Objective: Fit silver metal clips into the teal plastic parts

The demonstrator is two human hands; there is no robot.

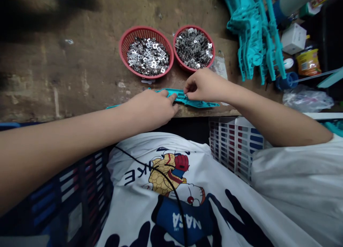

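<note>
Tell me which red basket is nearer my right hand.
The smaller basket, just beyond your right hand; the larger basket sits farther left.

On the tabletop (93, 64), two baskets stand side by side, the left basket (122, 54) and the right basket (213, 52), each with metal clips (148, 57) in it; one long part (199, 103) lies before them, along the near edge. Right of the baskets sits a stack of parts (250, 36), with a box (293, 38), a packet (308, 63) and a plastic bag (308, 98) farther right. Below the near edge stand a left crate (88, 179) and a right crate (232, 143).
</note>
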